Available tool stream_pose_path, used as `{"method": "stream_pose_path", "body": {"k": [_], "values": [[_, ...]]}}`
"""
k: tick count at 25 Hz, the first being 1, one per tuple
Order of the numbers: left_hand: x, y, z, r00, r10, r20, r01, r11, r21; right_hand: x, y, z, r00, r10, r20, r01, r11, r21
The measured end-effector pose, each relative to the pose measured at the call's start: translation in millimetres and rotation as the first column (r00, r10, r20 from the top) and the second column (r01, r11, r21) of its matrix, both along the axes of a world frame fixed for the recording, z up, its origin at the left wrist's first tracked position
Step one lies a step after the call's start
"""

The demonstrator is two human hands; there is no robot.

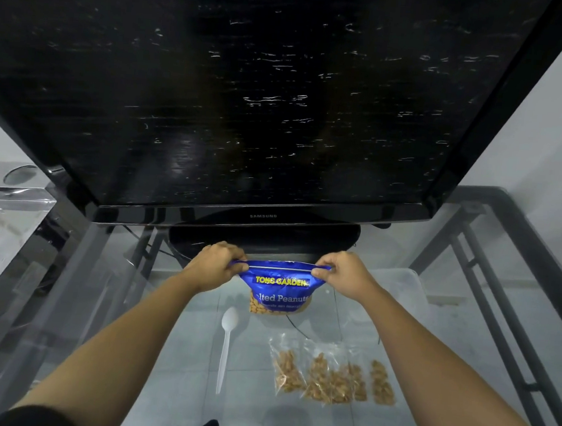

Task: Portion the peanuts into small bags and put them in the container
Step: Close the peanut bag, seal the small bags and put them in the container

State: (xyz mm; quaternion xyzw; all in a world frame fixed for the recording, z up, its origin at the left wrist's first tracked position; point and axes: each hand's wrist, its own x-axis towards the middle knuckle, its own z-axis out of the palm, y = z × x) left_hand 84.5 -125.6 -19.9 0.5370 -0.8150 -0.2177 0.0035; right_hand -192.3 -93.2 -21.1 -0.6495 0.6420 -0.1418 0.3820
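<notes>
Two hands pinch the top corners of the blue peanut bag (278, 290), the left hand (216, 265) and right hand (342, 273) stretching its zip strip taut over the glass surface (174, 355). Filled small bags (330, 374) lie nearer, beside a spoon (227, 339). This looks like sealing up; next, those bags would go into the translucent container (415, 280).

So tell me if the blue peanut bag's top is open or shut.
Shut, it seems: the blue peanut bag shows its top as one flat line, no gap, pinched taut between the left hand and right hand.

Peanut bag (280, 288) between both hands
</notes>
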Motion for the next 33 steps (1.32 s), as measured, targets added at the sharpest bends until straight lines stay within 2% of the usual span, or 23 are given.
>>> {"method": "stream_pose_path", "body": {"k": [6, 8, 9, 11, 13, 15, 17, 19, 22, 26, 29, 33], "values": [[2, 7, -1, 0.987, 0.046, -0.155, -0.045, 0.999, 0.007, 1, 2, -1, 0.999, 0.036, -0.004, -0.036, 0.999, -0.018], [4, 15, 2, 0.981, 0.06, -0.182, -0.073, 0.995, -0.065, -1, 6, 0, 0.998, 0.061, -0.035, -0.062, 0.997, -0.049], [4, 24, 4, 0.966, 0.097, -0.24, -0.133, 0.981, -0.139, -2, 12, 0, 0.997, 0.053, -0.058, -0.059, 0.992, -0.113], [0, 51, 6, 0.899, 0.107, -0.425, -0.25, 0.922, -0.296, -2, 33, -4, 0.997, -0.071, -0.031, 0.056, 0.934, -0.353], [-9, 87, -7, 0.875, 0.045, -0.483, -0.223, 0.922, -0.318, 0, 65, -13, 0.984, -0.17, 0.049, 0.171, 0.837, -0.52], [-18, 120, -32, 0.885, 0.053, -0.462, -0.162, 0.966, -0.2, 8, 97, -28, 0.991, -0.115, 0.065, 0.132, 0.867, -0.48], [-28, 141, -57, 0.911, 0.123, -0.393, -0.158, 0.986, -0.058, 15, 115, -50, 1.0, -0.018, 0.017, 0.022, 0.938, -0.346], [-40, 150, -76, 0.924, 0.236, -0.301, -0.226, 0.972, 0.068, 21, 120, -68, 0.998, 0.046, -0.048, -0.056, 0.972, -0.227], [-58, 149, -86, 0.855, 0.446, -0.265, -0.407, 0.893, 0.191, 34, 111, -77, 0.989, 0.093, -0.118, -0.108, 0.987, -0.123], [-72, 143, -100, 0.81, 0.527, -0.255, -0.49, 0.849, 0.198, 43, 89, -82, 0.972, 0.141, -0.187, -0.15, 0.988, -0.037], [-78, 142, -107, 0.814, 0.535, -0.225, -0.498, 0.843, 0.201, 45, 84, -90, 0.947, 0.209, -0.243, -0.221, 0.975, -0.022], [-81, 145, -107, 0.754, 0.572, -0.324, -0.541, 0.82, 0.188, 50, 92, -89, 0.968, 0.18, -0.177, -0.197, 0.977, -0.083]]}}
